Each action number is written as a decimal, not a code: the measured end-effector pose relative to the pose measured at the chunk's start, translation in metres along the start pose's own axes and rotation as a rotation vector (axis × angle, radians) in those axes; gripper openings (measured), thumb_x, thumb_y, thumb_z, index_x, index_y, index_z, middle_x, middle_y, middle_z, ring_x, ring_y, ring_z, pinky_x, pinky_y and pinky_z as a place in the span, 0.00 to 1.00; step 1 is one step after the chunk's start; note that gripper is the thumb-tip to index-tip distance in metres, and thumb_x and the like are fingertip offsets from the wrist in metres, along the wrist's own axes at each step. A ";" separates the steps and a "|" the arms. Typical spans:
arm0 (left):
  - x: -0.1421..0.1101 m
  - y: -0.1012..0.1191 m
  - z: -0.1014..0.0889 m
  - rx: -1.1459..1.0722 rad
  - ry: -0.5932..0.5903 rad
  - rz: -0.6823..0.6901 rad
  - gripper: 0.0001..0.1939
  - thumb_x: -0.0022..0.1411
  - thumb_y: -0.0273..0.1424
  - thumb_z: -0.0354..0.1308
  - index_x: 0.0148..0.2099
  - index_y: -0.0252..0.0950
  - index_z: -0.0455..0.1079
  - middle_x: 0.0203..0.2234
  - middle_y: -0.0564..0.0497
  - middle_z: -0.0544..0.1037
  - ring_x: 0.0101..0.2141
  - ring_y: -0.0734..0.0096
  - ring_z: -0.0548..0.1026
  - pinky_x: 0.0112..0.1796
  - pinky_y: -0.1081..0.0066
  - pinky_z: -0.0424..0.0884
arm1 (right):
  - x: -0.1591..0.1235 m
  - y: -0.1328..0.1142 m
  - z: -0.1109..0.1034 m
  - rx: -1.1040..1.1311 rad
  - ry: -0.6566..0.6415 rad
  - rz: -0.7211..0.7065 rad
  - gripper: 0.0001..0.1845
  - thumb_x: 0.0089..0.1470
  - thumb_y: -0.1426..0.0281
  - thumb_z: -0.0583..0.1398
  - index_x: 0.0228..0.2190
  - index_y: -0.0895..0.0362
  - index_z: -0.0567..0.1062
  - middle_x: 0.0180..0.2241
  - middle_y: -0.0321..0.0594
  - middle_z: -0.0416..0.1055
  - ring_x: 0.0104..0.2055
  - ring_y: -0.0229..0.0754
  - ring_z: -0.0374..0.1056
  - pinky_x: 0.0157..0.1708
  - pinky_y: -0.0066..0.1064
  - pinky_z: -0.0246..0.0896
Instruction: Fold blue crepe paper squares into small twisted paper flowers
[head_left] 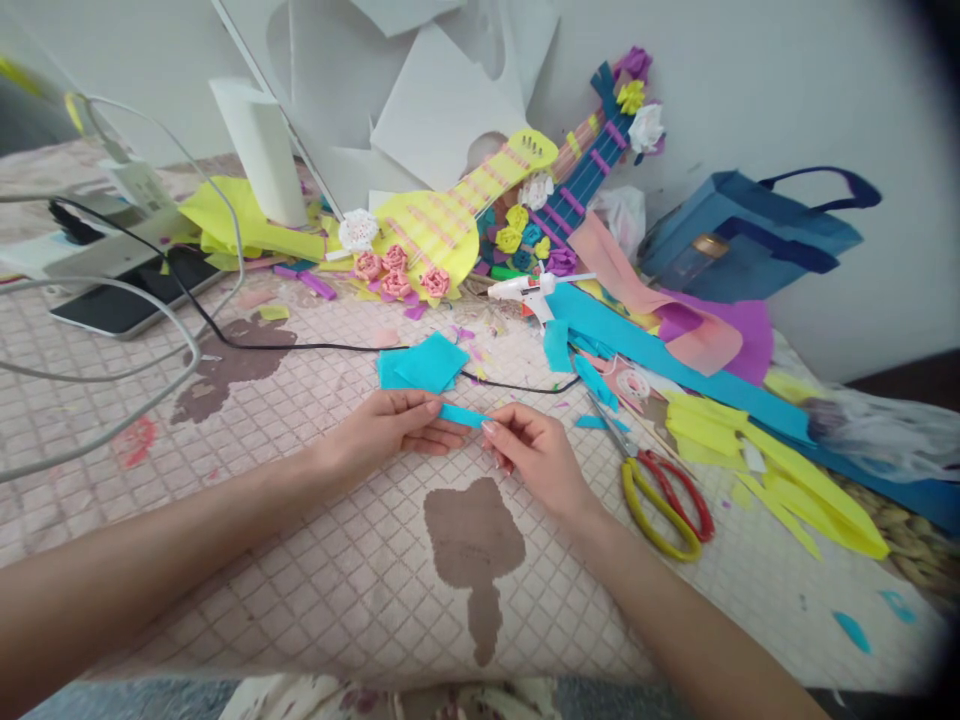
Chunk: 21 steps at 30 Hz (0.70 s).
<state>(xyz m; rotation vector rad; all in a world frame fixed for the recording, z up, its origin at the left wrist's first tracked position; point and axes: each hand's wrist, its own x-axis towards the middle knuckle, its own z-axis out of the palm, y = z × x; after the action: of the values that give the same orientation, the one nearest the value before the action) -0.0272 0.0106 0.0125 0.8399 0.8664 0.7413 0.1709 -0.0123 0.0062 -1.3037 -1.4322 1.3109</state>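
Both my hands hold one small turquoise foam strip (461,415) just above the quilted pink bed cover (360,560). My left hand (390,428) pinches its left end with fingers closed. My right hand (529,450) pinches its right end between thumb and forefinger. Just beyond the strip lie turquoise foam squares (420,365), stacked loosely.
Scissors with yellow and red handles (664,495) lie right of my right hand. A white glue gun (529,290), its black cord (300,345), foam sheets (675,350), yellow strips (780,470), a foam guitar with paper flowers (450,220), a blue bag (750,235) and a phone (127,300) surround the spot.
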 end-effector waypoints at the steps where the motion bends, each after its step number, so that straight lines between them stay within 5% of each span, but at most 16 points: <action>1: 0.000 0.000 0.000 -0.002 -0.002 0.001 0.09 0.60 0.34 0.60 0.36 0.33 0.69 0.34 0.44 0.82 0.35 0.66 0.80 0.40 0.69 0.75 | 0.000 0.001 -0.001 0.015 -0.006 0.009 0.12 0.52 0.61 0.61 0.26 0.57 0.71 0.22 0.33 0.68 0.19 0.31 0.58 0.18 0.24 0.54; 13: 0.002 -0.001 -0.001 0.028 -0.028 -0.007 0.10 0.60 0.35 0.60 0.35 0.31 0.70 0.35 0.44 0.82 0.34 0.67 0.80 0.40 0.68 0.74 | 0.002 0.001 -0.001 0.062 -0.070 -0.004 0.13 0.50 0.61 0.63 0.32 0.57 0.72 0.21 0.31 0.67 0.20 0.30 0.61 0.19 0.23 0.56; 21: 0.004 -0.004 -0.004 0.052 -0.051 0.000 0.16 0.58 0.40 0.61 0.41 0.31 0.71 0.37 0.42 0.81 0.38 0.63 0.80 0.42 0.67 0.74 | 0.004 0.005 -0.004 0.048 -0.046 0.019 0.14 0.53 0.60 0.60 0.25 0.58 0.69 0.21 0.32 0.69 0.17 0.29 0.59 0.17 0.22 0.53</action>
<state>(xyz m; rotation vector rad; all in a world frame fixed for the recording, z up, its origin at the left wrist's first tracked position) -0.0283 0.0134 0.0058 0.9011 0.8429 0.6970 0.1745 -0.0084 0.0018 -1.2659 -1.4144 1.3870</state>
